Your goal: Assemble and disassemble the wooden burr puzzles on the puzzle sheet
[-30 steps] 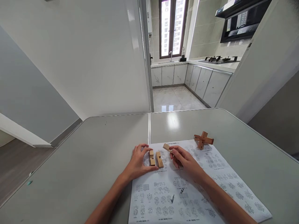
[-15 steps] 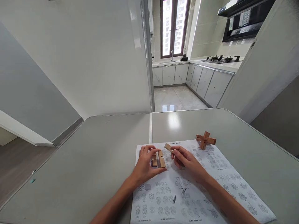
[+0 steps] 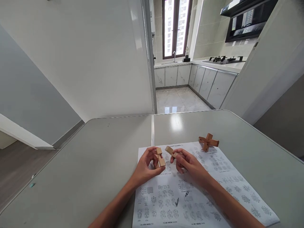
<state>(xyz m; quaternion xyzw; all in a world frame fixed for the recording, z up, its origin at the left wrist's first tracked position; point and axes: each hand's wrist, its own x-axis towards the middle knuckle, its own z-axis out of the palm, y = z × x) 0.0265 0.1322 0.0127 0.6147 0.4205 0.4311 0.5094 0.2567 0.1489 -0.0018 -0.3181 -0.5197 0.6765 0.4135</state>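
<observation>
Between its thumb and fingers, my left hand (image 3: 146,164) grips notched wooden puzzle pieces (image 3: 161,161) above a printed sheet (image 3: 173,193); the fingers partly hide them. My right hand (image 3: 186,161) pinches another pale wooden puzzle piece (image 3: 169,149), tilted with its free end up and to the left. A small gap separates it from the pieces in my left hand. Beyond my right hand, a reddish-brown cross-shaped wooden puzzle (image 3: 208,142) rests on the sheet's far right part. Rows of small diagrams and dark check marks cover the paper.
The sheet lies on a grey-green table (image 3: 106,152) with a pale seam (image 3: 153,129) running away from me. A small green bit (image 3: 32,185) sits at the left edge. Past the table are a white wall panel (image 3: 95,63) and a kitchen with white cabinets (image 3: 171,77).
The pieces in my left hand have turned and come together, where a gap showed between them before. My right hand's piece has shifted slightly left. The cross-shaped puzzle stays put.
</observation>
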